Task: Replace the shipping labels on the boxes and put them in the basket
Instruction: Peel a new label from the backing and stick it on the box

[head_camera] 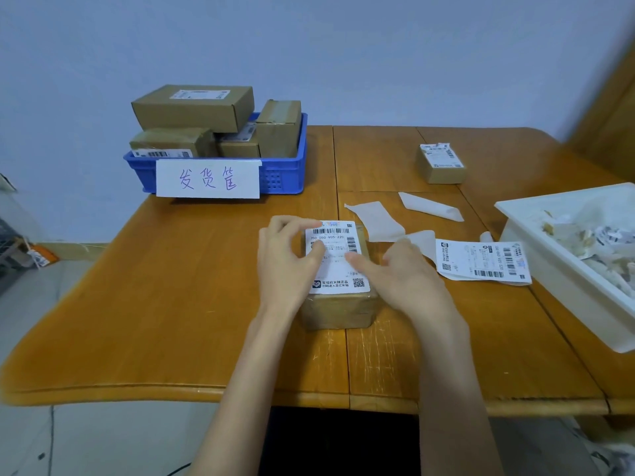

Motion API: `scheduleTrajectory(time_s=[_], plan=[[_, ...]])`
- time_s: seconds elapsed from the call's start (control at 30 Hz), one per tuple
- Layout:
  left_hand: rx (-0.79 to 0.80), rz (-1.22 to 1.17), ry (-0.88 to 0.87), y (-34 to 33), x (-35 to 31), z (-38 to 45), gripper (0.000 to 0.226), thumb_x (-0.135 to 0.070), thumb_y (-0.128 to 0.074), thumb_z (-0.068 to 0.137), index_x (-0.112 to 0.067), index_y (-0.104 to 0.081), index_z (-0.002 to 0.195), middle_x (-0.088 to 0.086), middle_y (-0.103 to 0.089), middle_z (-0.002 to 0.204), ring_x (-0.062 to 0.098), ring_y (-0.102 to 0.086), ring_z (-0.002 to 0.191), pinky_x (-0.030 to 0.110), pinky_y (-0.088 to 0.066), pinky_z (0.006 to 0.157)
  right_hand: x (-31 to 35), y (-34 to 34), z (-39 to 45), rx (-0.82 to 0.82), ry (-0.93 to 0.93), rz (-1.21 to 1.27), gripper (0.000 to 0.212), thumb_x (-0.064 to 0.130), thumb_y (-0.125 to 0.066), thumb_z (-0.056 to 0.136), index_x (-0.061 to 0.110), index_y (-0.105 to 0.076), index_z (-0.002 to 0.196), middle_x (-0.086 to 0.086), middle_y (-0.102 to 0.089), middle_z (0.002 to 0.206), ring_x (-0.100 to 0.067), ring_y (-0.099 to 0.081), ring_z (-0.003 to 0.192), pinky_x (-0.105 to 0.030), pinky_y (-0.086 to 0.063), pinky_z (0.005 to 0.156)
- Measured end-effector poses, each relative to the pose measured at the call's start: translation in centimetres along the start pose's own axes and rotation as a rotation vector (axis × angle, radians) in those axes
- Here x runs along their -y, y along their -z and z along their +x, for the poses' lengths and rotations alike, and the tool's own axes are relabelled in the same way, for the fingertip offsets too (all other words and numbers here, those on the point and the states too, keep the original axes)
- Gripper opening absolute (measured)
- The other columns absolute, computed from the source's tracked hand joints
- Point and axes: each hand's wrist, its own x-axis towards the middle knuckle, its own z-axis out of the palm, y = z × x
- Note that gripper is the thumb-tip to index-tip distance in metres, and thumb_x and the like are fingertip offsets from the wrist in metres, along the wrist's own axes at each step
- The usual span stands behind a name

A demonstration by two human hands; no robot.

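A small brown cardboard box [338,309] rests on the wooden table [171,304] in front of me, with a white shipping label [338,269] lying on its top. My left hand [287,266] presses the label's left side, fingers spread over its upper edge. My right hand [402,276] lies on the label's right side, thumb on the paper. A blue basket [285,173] at the back left holds several brown boxes. Another small labelled box [441,163] stands alone at the back right. A loose printed label [481,261] lies to the right of my hands.
A white sign with handwriting [208,178] hangs on the basket's front. Several strips of white backing paper [376,216] lie behind the box. A white tray [549,255] full of torn paper scraps sits at the right edge. A wall stands behind the table.
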Motion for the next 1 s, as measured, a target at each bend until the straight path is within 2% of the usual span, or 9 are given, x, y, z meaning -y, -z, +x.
scheduleTrajectory(time_s=[0.1, 0.2, 0.43, 0.6, 0.7, 0.77, 0.83, 0.93, 1.0], plan=[[0.069, 0.032, -0.055, -0.3, 0.1, 0.3, 0.029, -0.013, -0.067, 0.089, -0.027, -0.07, 0.114, -0.019, -0.057, 0.117, 0.007, -0.046, 0.112, 0.002, -0.028, 0.088, 0.2, -0.8, 0.8, -0.257, 0.235, 0.1, 0.037, 0.04, -0.05, 0.098, 0.018, -0.05, 0.127, 0.003, -0.046, 0.13, -0.016, -0.044, 0.122, -0.033, -0.041, 0.097], [0.143, 0.047, -0.069, -0.6, 0.3, 0.7, 0.033, -0.013, -0.061, 0.094, -0.029, -0.068, 0.122, -0.023, -0.058, 0.122, 0.007, -0.045, 0.123, 0.027, -0.033, 0.106, 1.2, -2.0, 1.6, -0.121, 0.456, 0.177, 0.033, 0.021, -0.048, 0.101, 0.024, -0.053, 0.134, 0.01, -0.04, 0.146, -0.012, -0.027, 0.139, -0.028, -0.024, 0.111], [0.202, 0.267, -0.011, -0.5, 0.4, -0.2, 0.04, -0.029, -0.041, 0.105, -0.041, -0.047, 0.143, -0.025, -0.041, 0.15, 0.007, -0.023, 0.146, 0.036, -0.01, 0.12, 1.1, -3.5, 2.1, 0.02, 0.382, -0.14, 0.047, 0.041, -0.02, 0.106, 0.045, -0.015, 0.152, 0.02, -0.001, 0.161, -0.016, 0.021, 0.148, -0.043, 0.005, 0.119], [0.306, 0.332, 0.041, -0.4, 0.1, -0.3, 0.043, -0.035, -0.029, 0.108, -0.043, -0.034, 0.15, -0.027, -0.022, 0.159, 0.011, -0.015, 0.15, 0.044, -0.004, 0.122, 1.6, -3.8, 2.3, 0.061, 0.325, 0.008, 0.055, 0.039, -0.025, 0.106, 0.031, -0.006, 0.156, 0.014, 0.008, 0.162, -0.014, 0.003, 0.15, -0.041, -0.013, 0.121], [0.341, 0.321, 0.098, -0.5, -0.2, -0.1, 0.05, -0.034, -0.03, 0.107, -0.035, -0.023, 0.156, -0.022, -0.012, 0.163, 0.012, -0.017, 0.149, 0.042, -0.009, 0.121, 1.3, -3.7, 2.6, 0.031, 0.211, 0.247, 0.062, 0.037, -0.037, 0.104, 0.02, -0.007, 0.156, 0.004, -0.015, 0.162, -0.003, -0.045, 0.123, -0.011, -0.044, 0.084], [0.356, 0.196, 0.136, -0.6, -0.2, 0.1, 0.056, -0.031, -0.037, 0.106, -0.026, -0.017, 0.158, -0.016, -0.005, 0.165, 0.012, -0.011, 0.151, 0.038, -0.01, 0.121, 1.0, -3.3, 2.5, 0.015, 0.149, 0.336, 0.066, 0.038, -0.038, 0.104, 0.021, -0.003, 0.157, 0.002, -0.015, 0.162, -0.006, -0.044, 0.124, 0.0, -0.038, 0.067], [0.268, -0.016, 0.137, -0.5, -0.3, 0.3, 0.058, -0.023, -0.046, 0.104, -0.02, -0.022, 0.157, -0.01, -0.009, 0.166, 0.009, -0.01, 0.151, 0.032, -0.013, 0.122, 0.8, -3.2, 2.3, -0.038, 0.245, 0.312, 0.065, 0.04, -0.039, 0.103, 0.031, -0.003, 0.156, 0.009, -0.007, 0.163, -0.01, -0.029, 0.14, -0.001, -0.035, 0.079], [0.254, -0.221, 0.214, -0.4, -0.3, 0.1, 0.051, -0.021, -0.051, 0.102, -0.024, -0.038, 0.151, -0.012, -0.019, 0.163, 0.003, -0.018, 0.148, 0.02, -0.019, 0.112, 0.8, -3.5, 2.3, -0.055, 0.362, 0.158, 0.059, 0.048, -0.041, 0.1, 0.039, -0.018, 0.153, 0.013, -0.005, 0.163, -0.015, -0.012, 0.149, -0.034, -0.029, 0.115], [0.313, -0.315, 0.293, -0.5, 0.1, -0.3, 0.048, -0.032, -0.052, 0.101, -0.038, -0.04, 0.147, -0.011, -0.022, 0.163, 0.003, -0.019, 0.148, 0.022, -0.016, 0.114, 1.0, -3.7, 2.3, -0.05, 0.331, 0.117, 0.061, 0.051, -0.044, 0.098, 0.033, -0.026, 0.152, 0.012, -0.01, 0.162, -0.016, -0.014, 0.148, -0.042, -0.027, 0.117]])
